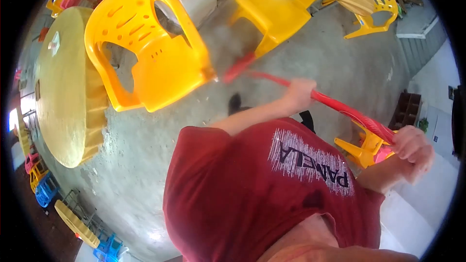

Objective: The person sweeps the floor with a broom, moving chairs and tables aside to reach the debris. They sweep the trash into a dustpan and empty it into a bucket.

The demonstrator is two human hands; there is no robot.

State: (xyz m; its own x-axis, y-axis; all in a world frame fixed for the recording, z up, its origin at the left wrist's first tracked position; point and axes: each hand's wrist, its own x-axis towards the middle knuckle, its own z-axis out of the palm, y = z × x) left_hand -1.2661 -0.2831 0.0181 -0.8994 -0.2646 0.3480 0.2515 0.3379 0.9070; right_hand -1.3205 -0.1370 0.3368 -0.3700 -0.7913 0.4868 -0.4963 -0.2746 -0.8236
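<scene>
My left grip (300,93) and right grip (412,151) wrap a red handle (348,111), pale-lined near my right; the red bar (239,67) beyond blurs.

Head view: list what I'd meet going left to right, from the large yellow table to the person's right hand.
Large yellow table → nearest yellow plastic armchair → blurred red tool head → left hand → right hand.

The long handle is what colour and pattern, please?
The handle is red with pale lines near the right hand, clearest in the head view.
</scene>
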